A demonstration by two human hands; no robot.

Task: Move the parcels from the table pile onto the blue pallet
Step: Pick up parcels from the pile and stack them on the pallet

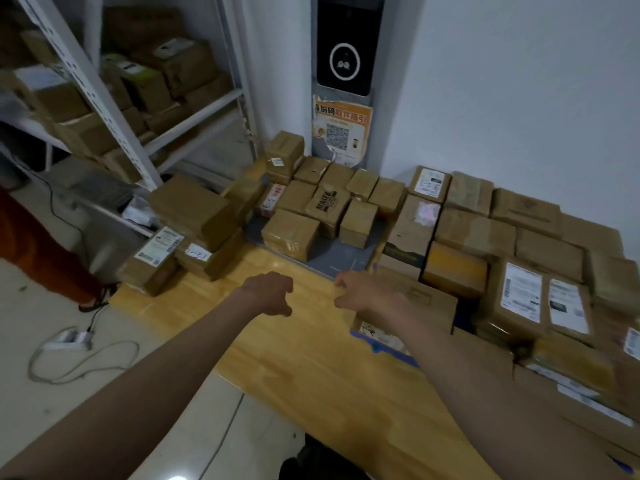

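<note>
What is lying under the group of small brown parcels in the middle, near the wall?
The small brown parcels sit on a grey-blue flat surface, visible only at its front and left edges. The rest is covered.

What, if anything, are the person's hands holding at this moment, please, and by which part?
Nothing is held. The left hand and the right hand hover with loosely curled fingers above the wooden table, with no grip on any parcel.

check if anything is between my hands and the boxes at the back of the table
Nothing visible blocks them. Both the left hand and right hand hover empty over a bare strip of the wooden table, and the nearest box on the grey mat lies straight ahead across open surface.
</note>
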